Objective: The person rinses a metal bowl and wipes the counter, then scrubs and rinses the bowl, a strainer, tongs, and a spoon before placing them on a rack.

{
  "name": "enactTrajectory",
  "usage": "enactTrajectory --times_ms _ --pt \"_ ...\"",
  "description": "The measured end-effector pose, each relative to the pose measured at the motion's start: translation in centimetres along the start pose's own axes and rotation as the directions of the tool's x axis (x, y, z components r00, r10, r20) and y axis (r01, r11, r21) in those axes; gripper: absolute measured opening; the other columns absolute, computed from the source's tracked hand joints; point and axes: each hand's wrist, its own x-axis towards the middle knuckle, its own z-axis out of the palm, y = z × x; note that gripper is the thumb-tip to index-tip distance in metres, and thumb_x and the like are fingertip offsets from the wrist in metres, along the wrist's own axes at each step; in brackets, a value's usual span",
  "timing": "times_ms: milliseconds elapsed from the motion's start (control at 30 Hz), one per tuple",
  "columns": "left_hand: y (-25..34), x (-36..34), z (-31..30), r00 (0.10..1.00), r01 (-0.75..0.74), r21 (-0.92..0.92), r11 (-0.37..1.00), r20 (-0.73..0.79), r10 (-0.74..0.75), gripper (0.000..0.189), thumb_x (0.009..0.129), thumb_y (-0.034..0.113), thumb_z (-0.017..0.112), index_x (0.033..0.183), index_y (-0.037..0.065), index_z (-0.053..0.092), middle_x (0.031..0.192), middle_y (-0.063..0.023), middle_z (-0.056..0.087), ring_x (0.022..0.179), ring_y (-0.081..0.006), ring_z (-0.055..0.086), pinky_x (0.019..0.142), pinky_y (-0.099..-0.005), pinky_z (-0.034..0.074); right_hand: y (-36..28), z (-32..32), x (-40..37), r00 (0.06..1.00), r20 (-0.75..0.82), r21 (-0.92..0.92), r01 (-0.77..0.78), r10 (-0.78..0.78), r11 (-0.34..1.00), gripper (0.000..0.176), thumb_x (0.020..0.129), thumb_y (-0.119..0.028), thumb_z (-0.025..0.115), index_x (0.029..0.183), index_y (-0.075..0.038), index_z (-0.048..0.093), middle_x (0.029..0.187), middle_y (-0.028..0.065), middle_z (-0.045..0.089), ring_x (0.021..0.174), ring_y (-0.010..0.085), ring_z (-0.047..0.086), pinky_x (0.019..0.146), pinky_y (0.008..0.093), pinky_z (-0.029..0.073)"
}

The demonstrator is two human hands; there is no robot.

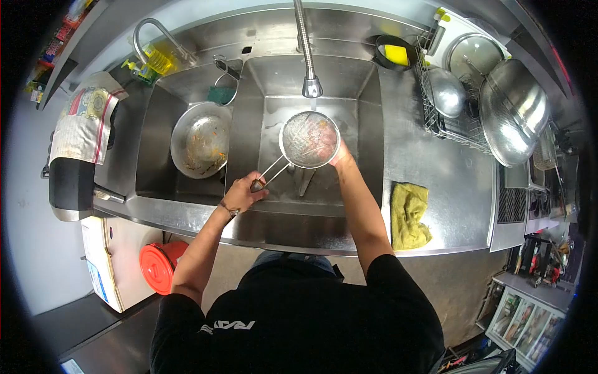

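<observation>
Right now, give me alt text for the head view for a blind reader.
A mesh strainer is held under the faucet over the main sink basin, left hand gripping its handle, right hand at its rim. A dirty pan sits in the neighbouring basin.

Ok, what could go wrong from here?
1. Left hand holds the strainer by the handle end only; it could twist or drop into the sink.
2. Right hand presses at the rim; it may snag on mesh.
3. Residue in the mesh may splash out under the tap.
</observation>
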Motion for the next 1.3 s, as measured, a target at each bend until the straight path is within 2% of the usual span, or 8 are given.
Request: enactTrajectory --times_ms 167,333,567,667,833,967,1100,1300 --pt "-0.2 -0.6 -0.5 0.993 -0.064 0.08 0.995 -0.09 0.072 0.025 0.072 0.013 0.069 0.088 0.009 0.05 0.062 -0.0084 0.053 0.054 -0.0193 0.052 0.053 -0.0321 0.042 -2.2 1.7 -1.5 0.999 0.008 -0.039 0.05 -0.05 0.998 0.032 0.087 -0.023 0.05 0.108 0.001 0.054 0.099 0.012 0.06 0.088 0.022 0.06 0.079 0.0374 0.051" --pt "-0.1 -1.4 -1.1 0.99 -0.029 0.135 0.99 -0.131 0.047 0.024 0.073 0.013 0.069 0.089 0.009 0.052 0.068 -0.0075 0.057 0.06 -0.018 0.056 0.058 -0.0297 0.045 -3.0 2.8 -1.9 0.99 0.081 -0.32 0.132 -0.112 0.938 0.025 0.088 -0.011 0.048 0.107 0.003 0.055 0.097 0.0115 0.061 0.087 0.0208 0.061 0.077 0.0342 0.052" --pt "-0.1 -1.5 -0.8 0.991 -0.03 0.145 0.989 -0.125 0.048 0.024 0.073 0.014 0.069 0.09 0.009 0.052 0.067 -0.0074 0.056 0.059 -0.0176 0.056 0.057 -0.0295 0.044 -2.6 3.8 -1.3 0.989 -0.056 -0.436 0.099 -0.137 0.894 0.03 0.085 -0.018 0.055 0.107 0.003 0.055 0.094 0.0092 0.061 0.08 0.0169 0.061 0.069 0.0308 0.053" --pt "0.6 -1.5 -0.6 0.993 -0.021 0.158 0.987 -0.115 0.04 0.024 0.072 0.015 0.069 0.088 0.009 0.052 0.069 -0.0103 0.06 0.066 -0.0291 0.061 0.06 -0.0357 0.047 -2.4 3.2 -0.2 0.979 -0.075 -0.348 0.154 -0.191 0.925 0.031 0.085 -0.022 0.057 0.106 0.001 0.056 0.092 0.0066 0.061 0.075 0.0138 0.059 0.065 0.0277 0.051" --pt "1.2 -1.7 -0.7 0.979 0.12 0.138 0.983 -0.18 -0.094 0.026 0.072 0.017 0.069 0.091 0.008 0.054 0.073 -0.0112 0.062 0.068 -0.0285 0.061 0.062 -0.035 0.047 -2.5 2.6 0.7 0.977 -0.1 -0.605 0.091 -0.188 0.791 0.039 0.087 -0.028 0.055 0.116 -0.003 0.051 0.102 0.0089 0.06 0.089 0.0161 0.058 0.069 0.0283 0.048" --pt "-0.6 -1.1 -0.1 0.959 0.0 0.188 0.982 -0.28 0.054 0.027 0.072 0.017 0.069 0.093 0.007 0.055 0.078 -0.0126 0.062 0.072 -0.028 0.062 0.064 -0.0348 0.047 -2.4 4.9 -1.0 0.989 0.019 -0.494 0.136 -0.146 0.859 0.049 0.089 -0.037 0.049 0.123 -0.003 0.045 0.111 0.0131 0.057 0.102 0.0205 0.053 0.088 0.0354 0.041" --pt "-0.1 -0.4 0.3 0.961 -0.038 0.155 0.987 -0.264 0.079 0.029 0.072 0.017 0.07 0.094 0.008 0.055 0.079 -0.0124 0.061 0.069 -0.0258 0.06 0.063 -0.0325 0.047 -2.2 5.0 -1.4 0.971 0.166 -0.402 0.224 -0.17 0.888 0.051 0.089 -0.037 0.046 0.124 -0.001 0.043 0.117 0.0152 0.053 0.107 0.0241 0.051 0.091 0.0382 0.04" --pt "2.8 0.2 2.0 0.984 -0.049 0.064 0.997 -0.167 0.059 0.027 0.074 0.017 0.069 0.093 0.007 0.053 0.073 -0.0097 0.059 0.065 -0.0176 0.056 0.062 -0.029 0.045 -3.6 3.7 -3.4 0.981 0.194 -0.056 -0.023 0.033 0.998 0.049 0.085 -0.029 0.05 0.121 0.003 0.044 0.118 0.0204 0.052 0.107 0.0278 0.053 0.089 0.038 0.044"
